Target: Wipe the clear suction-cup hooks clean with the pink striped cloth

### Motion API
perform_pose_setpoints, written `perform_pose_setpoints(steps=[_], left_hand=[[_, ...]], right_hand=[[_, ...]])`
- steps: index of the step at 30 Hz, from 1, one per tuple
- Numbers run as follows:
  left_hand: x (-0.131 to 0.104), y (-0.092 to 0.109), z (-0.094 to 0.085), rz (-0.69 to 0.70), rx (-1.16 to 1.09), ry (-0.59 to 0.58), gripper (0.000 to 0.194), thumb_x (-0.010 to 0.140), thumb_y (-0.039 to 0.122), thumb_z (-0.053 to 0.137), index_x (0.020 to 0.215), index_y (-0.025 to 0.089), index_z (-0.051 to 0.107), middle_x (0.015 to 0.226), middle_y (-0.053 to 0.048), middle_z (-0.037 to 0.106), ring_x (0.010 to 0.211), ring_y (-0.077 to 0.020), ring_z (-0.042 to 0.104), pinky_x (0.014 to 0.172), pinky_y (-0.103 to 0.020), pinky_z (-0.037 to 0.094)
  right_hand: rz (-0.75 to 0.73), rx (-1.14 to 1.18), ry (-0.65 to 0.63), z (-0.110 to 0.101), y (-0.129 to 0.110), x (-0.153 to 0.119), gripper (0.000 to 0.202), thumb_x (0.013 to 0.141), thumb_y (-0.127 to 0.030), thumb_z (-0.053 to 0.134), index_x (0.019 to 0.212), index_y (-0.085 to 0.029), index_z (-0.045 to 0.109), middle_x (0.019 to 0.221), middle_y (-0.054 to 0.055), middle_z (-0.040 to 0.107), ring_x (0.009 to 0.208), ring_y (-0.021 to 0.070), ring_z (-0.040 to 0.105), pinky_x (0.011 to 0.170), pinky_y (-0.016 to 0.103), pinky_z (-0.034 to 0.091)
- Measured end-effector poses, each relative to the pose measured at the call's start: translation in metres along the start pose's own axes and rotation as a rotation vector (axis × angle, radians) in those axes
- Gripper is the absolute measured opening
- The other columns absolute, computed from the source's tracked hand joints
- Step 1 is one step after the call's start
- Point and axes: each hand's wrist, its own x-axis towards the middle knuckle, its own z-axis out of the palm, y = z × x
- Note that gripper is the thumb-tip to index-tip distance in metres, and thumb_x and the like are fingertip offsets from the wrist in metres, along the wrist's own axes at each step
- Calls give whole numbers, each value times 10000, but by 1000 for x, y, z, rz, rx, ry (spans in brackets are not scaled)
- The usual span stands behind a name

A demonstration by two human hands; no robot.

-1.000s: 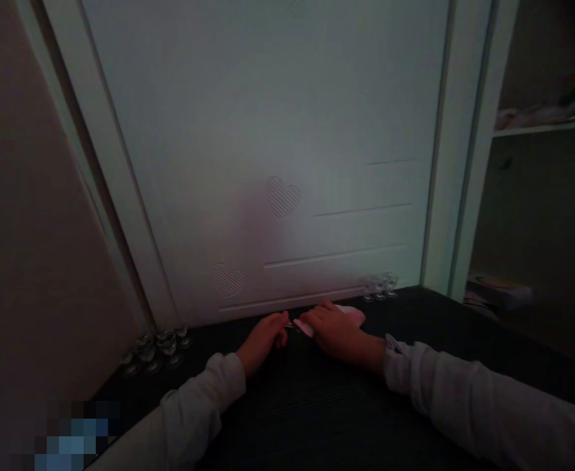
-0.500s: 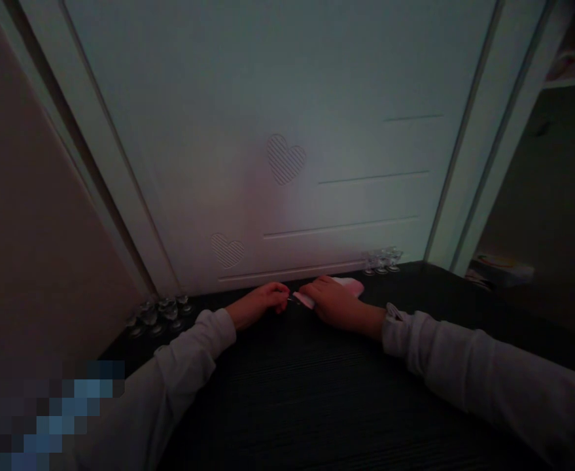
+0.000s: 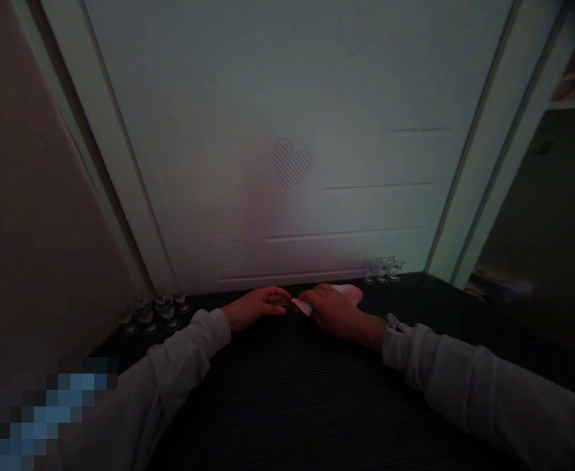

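My left hand is at the back of the dark tabletop, thumb and fingers curved around a small clear glass that shows only faintly in the dim light. Close by on the right, my right hand grips a pink and white cloth. One end of the cloth sticks out past the fingertips and meets the glass; the rest spreads behind the knuckles. The fingers of my right hand are partly hidden under the hand.
Several small clear stemmed glasses stand at the table's left corner. Another cluster of glasses stands at the back right, against a white panel with engraved hearts. The dark tabletop stretches toward me. Dark shelving lies at the right.
The fingers of my left hand have opened somewhat wider around the glass. The cloth's near end has tilted and shifted slightly right. The camera view has shifted a little.
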Motion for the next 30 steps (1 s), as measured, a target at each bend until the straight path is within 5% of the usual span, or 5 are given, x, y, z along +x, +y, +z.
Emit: perform_pose_setpoints(steps=[6, 12, 19, 30], left_hand=[[0, 0, -1, 12, -42, 170, 277, 880, 336, 546, 1085, 150, 557, 987, -54, 639, 786, -142, 619, 745, -333, 504], [1, -3, 0, -108, 38, 217, 323, 909, 415, 481, 1053, 139, 567, 873, -32, 624, 644, -117, 595, 570, -278, 512], [-2, 1, 6, -182, 99, 122, 285, 897, 359, 525, 1072, 140, 577, 995, -59, 631, 795, -160, 628, 686, -341, 537], [-1, -4, 6, -53, 0, 154, 244, 879, 272, 566, 1085, 143, 577, 1074, -68, 616, 898, -187, 621, 762, -382, 532]], right_hand=[[-22, -78, 42, 1, 2, -1, 264, 848, -87, 468, 1073, -126, 600, 967, 109, 680, 900, 222, 605, 781, 325, 369], [-213, -203, 22, -6, -4, -4, 215, 905, -148, 442, 1027, -118, 617, 948, 122, 681, 857, 235, 593, 808, 374, 351], [-315, -304, 20, -11, -12, -6, 218, 931, -150, 410, 1031, -129, 602, 938, 124, 672, 852, 243, 574, 774, 390, 346], [-167, -193, 16, -6, -4, -2, 146, 866, -145, 500, 969, -133, 603, 934, 92, 693, 842, 229, 613, 793, 358, 369]])
